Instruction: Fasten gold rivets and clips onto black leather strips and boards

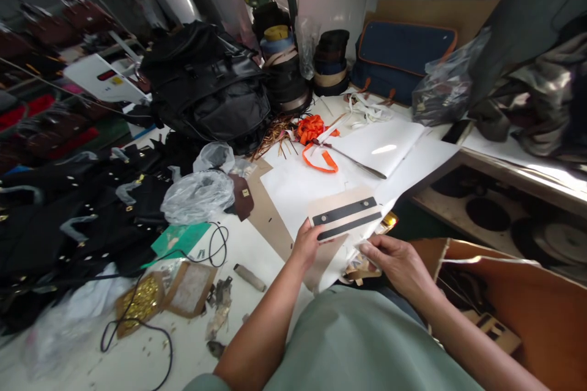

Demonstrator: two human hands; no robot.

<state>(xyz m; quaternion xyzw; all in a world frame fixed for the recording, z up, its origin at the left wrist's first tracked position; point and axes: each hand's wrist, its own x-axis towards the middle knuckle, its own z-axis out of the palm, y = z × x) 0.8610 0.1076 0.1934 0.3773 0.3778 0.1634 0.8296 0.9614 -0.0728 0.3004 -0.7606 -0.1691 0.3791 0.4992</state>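
My left hand (306, 247) is closed on the near left end of a beige panel (342, 222), thumb on top. Two dark strips run along the panel, and the farther one carries a round metal snap near each end. My right hand (397, 261) is beside the table's front edge, just right of the panel. Its thumb and fingers are pinched together, and what is between them is too small and pale to make out. Below it, partly hidden, are beige pieces (362, 270).
White paper (293, 186), scissors (358, 162) and orange ribbon (321, 162) lie beyond the panel. Left are plastic bags (199, 195), a box of gold-coloured bits (141, 298) and black cord. A cardboard box (527, 311) stands at right. Black bags (211, 85) and strap rolls are piled behind.
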